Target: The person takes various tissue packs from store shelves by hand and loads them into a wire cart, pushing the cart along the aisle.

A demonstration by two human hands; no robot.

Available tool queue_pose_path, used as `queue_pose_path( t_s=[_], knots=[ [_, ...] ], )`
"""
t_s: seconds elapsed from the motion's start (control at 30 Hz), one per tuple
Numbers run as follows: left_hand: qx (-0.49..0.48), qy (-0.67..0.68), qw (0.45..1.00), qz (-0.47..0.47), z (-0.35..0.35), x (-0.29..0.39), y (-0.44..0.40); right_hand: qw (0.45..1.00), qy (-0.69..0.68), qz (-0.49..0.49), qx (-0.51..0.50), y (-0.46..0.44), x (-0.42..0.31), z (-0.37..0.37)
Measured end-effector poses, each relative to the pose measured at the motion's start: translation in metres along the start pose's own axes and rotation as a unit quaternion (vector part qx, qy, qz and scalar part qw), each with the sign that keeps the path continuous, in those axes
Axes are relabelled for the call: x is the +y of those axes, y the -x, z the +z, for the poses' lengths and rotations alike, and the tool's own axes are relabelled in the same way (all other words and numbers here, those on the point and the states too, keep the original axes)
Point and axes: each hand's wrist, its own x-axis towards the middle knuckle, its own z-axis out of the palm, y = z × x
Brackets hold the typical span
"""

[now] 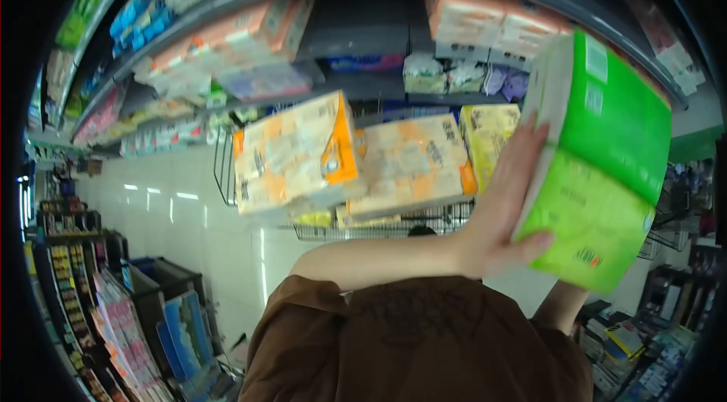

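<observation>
A large green pack of tissues [617,126] is held up at the right, tilted, with two stacked blocks in its wrapper. My left hand [509,201] reaches across my body and grips its near left side, fingers along the edge and thumb on the lighter green face. My right forearm [564,305] rises below the pack, and the pack hides that hand. Left of the pack, orange-and-cream tissue packs [291,152] lie on a wire shopping cart [379,231]. A yellow pack [488,129] sits beside them, close to my left hand.
Dark shelves [356,23] ahead carry peach-coloured tissue packs [227,38] and small purple and green packets. Pale tiled floor [166,197] stretches to the left. Display racks [72,288] stand at lower left, and more goods [625,341] lie at lower right.
</observation>
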Motion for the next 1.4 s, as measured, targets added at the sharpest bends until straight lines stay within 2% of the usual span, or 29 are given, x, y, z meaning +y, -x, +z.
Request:
queue_pose_path(
  t_s=[0.2,0.3,0.43,0.5,0.53,0.57,0.63,0.67,0.77,0.9,1.0,1.03,1.13,1.27,1.3,1.4],
  knots=[
    [0.042,0.134,0.976,-0.165,0.045,0.011,0.126,0.977,0.21,-0.008,-0.037,0.14,-0.018,-0.077],
    [0.047,0.21,0.948,-0.236,0.056,0.011,0.17,0.966,0.25,0.025,-0.057,0.194,-0.032,-0.089],
    [0.058,0.264,0.911,-0.311,0.066,0.006,0.215,0.957,0.211,0.193,-0.053,0.245,-0.049,-0.083],
    [0.071,0.299,0.884,-0.352,0.064,-0.001,0.233,0.952,0.098,0.287,-0.046,0.258,-0.035,-0.077],
    [0.088,0.327,0.857,-0.39,0.061,-0.009,0.247,0.941,0.043,0.333,-0.04,0.266,-0.026,-0.073],
    [0.104,0.356,0.826,-0.425,0.057,-0.022,0.259,0.909,-0.075,0.41,0.022,0.277,-0.013,-0.067],
    [0.139,0.426,0.757,-0.476,0.042,-0.033,0.265,0.872,-0.02,0.484,0.065,0.284,-0.007,-0.023],
    [0.146,0.433,0.742,-0.49,0.035,-0.052,0.277,0.873,-0.027,0.485,0.038,0.288,0.01,-0.016],
    [0.182,0.389,0.745,-0.511,0.016,-0.093,0.311,0.871,-0.094,0.481,-0.036,0.307,0.078,-0.003],
    [0.19,0.364,0.735,-0.539,-0.019,-0.122,0.318,0.846,-0.208,0.479,-0.105,0.312,0.124,0.022],
    [0.176,0.35,0.736,-0.552,-0.037,-0.149,0.312,0.878,-0.207,0.424,-0.079,0.324,0.161,0.033],
    [0.174,0.345,0.734,-0.558,-0.041,-0.158,0.308,0.879,-0.209,0.428,-0.031,0.328,0.169,0.037],
    [0.167,0.393,0.702,-0.57,-0.053,-0.2,0.308,0.896,-0.148,0.418,0.031,0.33,0.19,0.045],
    [0.164,0.33,0.673,-0.642,-0.046,-0.239,0.278,0.897,-0.118,0.41,0.117,0.33,0.222,0.046],
    [0.154,0.352,0.649,-0.656,-0.049,-0.262,0.281,0.897,-0.109,0.407,0.131,0.329,0.229,0.046],
    [0.14,0.253,0.685,-0.669,-0.049,-0.295,0.268,0.886,-0.135,0.409,0.17,0.318,0.242,0.05]
  ],
)
